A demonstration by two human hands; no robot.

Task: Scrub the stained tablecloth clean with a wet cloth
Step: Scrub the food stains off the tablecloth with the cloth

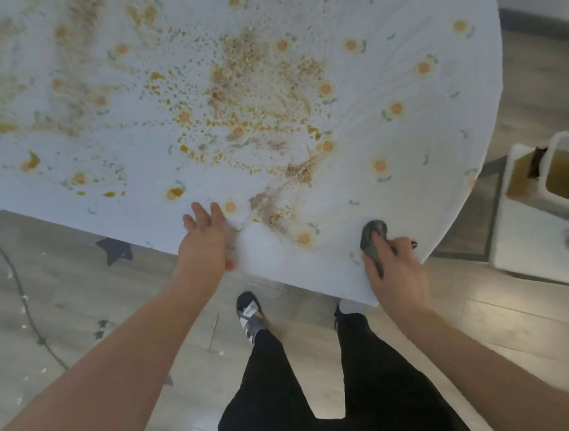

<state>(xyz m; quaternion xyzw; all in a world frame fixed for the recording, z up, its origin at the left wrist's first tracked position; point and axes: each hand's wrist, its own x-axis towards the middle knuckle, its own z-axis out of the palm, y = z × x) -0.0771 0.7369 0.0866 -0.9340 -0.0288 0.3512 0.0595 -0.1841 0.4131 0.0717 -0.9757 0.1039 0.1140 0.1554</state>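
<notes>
While the fingers point(403, 242) of the right hand point(398, 274) curl tightly around a bunched dark grey wet cloth point(374, 235), pinning it against the palm with its rounded end poking out toward the top of the frame, the fingers point(201, 213) of the left hand point(205, 244) lie straight and close together, pressed flat on the tablecloth point(280, 263) just inside its near edge. Both hands sit at lower centre of the frame, the left one left of middle, the right one right of middle, with a bare white stretch of fabric between them. Up and to the left of the wet cloth lies the nearest brown smear point(276, 198), a streak whose long axis runs diagonally from beside the left fingertips toward the upper right. It is closer to the left hand, yet the right hand carries the wet cloth, so the scrub probably calls for a sweep leftward and up the frame along that diagonal while the left palm holds the fabric taut. Heavier speckled staining point(253, 66) fills the upper centre and upper left, well beyond both hands. A white tub point(536, 238) of murky water stands at the right edge.
</notes>
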